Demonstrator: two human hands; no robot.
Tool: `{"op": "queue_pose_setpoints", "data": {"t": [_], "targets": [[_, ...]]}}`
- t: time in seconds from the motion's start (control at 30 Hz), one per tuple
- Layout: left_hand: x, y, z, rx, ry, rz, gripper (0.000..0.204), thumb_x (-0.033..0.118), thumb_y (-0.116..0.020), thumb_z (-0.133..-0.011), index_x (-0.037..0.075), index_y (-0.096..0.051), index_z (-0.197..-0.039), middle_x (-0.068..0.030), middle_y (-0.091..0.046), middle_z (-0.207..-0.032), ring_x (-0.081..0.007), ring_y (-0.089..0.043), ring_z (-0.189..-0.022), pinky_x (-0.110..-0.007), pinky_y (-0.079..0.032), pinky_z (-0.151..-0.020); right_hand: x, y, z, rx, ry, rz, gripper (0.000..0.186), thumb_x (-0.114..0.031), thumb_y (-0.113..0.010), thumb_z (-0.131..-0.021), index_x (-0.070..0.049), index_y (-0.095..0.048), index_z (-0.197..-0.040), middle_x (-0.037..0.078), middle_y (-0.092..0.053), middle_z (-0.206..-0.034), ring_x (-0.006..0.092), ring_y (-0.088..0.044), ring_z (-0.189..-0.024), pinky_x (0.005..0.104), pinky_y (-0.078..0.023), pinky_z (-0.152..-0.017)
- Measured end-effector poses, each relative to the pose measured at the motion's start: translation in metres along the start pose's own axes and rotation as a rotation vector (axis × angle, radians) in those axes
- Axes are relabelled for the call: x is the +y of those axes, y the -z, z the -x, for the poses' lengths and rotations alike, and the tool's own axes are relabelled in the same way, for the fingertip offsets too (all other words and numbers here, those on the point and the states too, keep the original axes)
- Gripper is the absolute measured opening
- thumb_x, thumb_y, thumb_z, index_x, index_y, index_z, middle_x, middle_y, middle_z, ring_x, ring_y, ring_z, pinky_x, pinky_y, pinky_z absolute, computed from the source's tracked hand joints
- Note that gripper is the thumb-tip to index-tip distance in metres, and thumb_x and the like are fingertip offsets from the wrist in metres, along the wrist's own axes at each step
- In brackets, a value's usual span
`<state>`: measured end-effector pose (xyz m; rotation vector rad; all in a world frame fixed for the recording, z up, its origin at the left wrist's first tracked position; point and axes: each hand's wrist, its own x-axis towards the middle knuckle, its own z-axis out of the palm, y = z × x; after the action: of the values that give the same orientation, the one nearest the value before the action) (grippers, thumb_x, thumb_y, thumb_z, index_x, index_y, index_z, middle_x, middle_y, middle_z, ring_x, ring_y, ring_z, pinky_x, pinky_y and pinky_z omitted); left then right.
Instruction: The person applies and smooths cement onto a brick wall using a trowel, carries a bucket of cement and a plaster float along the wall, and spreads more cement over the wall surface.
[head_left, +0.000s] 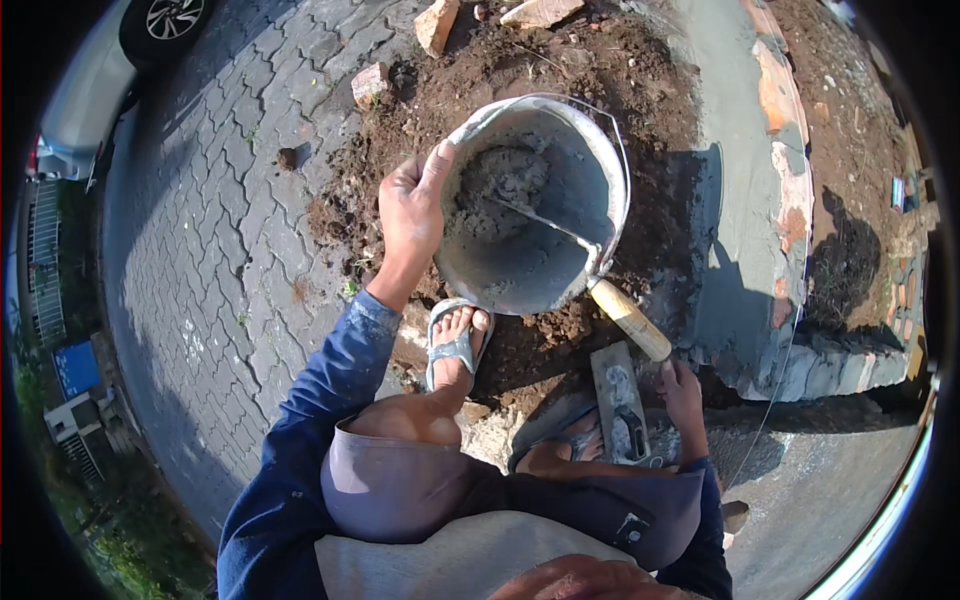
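A round bucket (520, 290) with a pale rim and wire handle stands on the soil, wet grey mortar (500, 185) inside. My left hand (412, 205) is closed on its left rim, thumb over the edge. A trowel (632, 318) leans across the right rim; its thin blade reaches into the mortar and its wooden handle points toward me. My right hand (682, 395) is at the handle's butt end, fingers mostly stretched out; whether they touch it I cannot tell. Beside that hand a mortar-smeared plastering float (620, 400) lies near my foot.
Broken bricks (436, 27) lie on loose soil behind the bucket. Grey interlocking paving (230, 200) spreads to the left, with a parked car (90, 90) at its far side. On the right runs a low mortar-coated brick wall (740, 230), a thin string (783, 360) beside it.
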<state>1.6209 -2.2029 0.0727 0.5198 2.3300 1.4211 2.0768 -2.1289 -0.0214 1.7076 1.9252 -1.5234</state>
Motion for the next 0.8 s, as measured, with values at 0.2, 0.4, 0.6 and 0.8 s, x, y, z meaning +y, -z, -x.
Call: {"op": "queue_pose_setpoints", "data": {"t": [0.2,0.4,0.6,0.8], "targets": [[0.017,-0.029,0.035,-0.040,-0.056,-0.144,0.051,0.039,-0.065,-0.087,0.003,-0.045,-0.058,0.0003,-0.035,-0.052,-0.0088,-0.032,-0.052,-0.032,-0.029,-0.046,-0.139,0.009,-0.023,-0.281,0.493,0.036,0.048,-0.037,-0.053,-0.093,-0.001,-0.033,-0.117,0.007,-0.052,-0.089,0.0177,-0.052,-0.079,0.0323,-0.044,-0.076],[0.017,-0.063,0.040,-0.146,-0.084,-0.198,0.050,0.041,-0.063,-0.086,-0.003,-0.054,-0.064,-0.0132,-0.044,-0.050,-0.0177,-0.037,-0.047,-0.038,-0.037,-0.049,-0.152,-0.007,-0.010,0.019,0.707,0.587,0.054,-0.026,-0.060,-0.082,0.001,-0.040,-0.125,0.013,-0.063,-0.076,0.0325,-0.062,-0.065,0.0429,-0.049,-0.063],[0.022,-0.066,0.024,-0.132,-0.132,-0.183,0.053,0.041,-0.068,-0.084,-0.002,-0.051,-0.059,-0.0026,-0.041,-0.047,-0.0098,-0.035,-0.048,-0.033,-0.033,-0.045,-0.141,0.059,-0.004,0.431,0.823,0.878,0.031,-0.011,-0.059,-0.076,-0.008,-0.057,-0.107,0.008,-0.059,-0.081,0.0269,-0.060,-0.064,0.0357,-0.049,-0.056],[0.028,-0.062,0.048,-0.178,-0.158,-0.131,0.048,0.034,-0.070,-0.084,0.002,-0.047,-0.056,0.0045,-0.036,-0.050,-0.0056,-0.029,-0.050,-0.028,-0.024,-0.042,-0.132,0.055,-0.029,0.679,0.697,1.225,0.016,-0.012,-0.056,-0.081,-0.009,-0.057,-0.096,0.005,-0.058,-0.076,0.0217,-0.061,-0.069,0.0324,-0.048,-0.063]]}}
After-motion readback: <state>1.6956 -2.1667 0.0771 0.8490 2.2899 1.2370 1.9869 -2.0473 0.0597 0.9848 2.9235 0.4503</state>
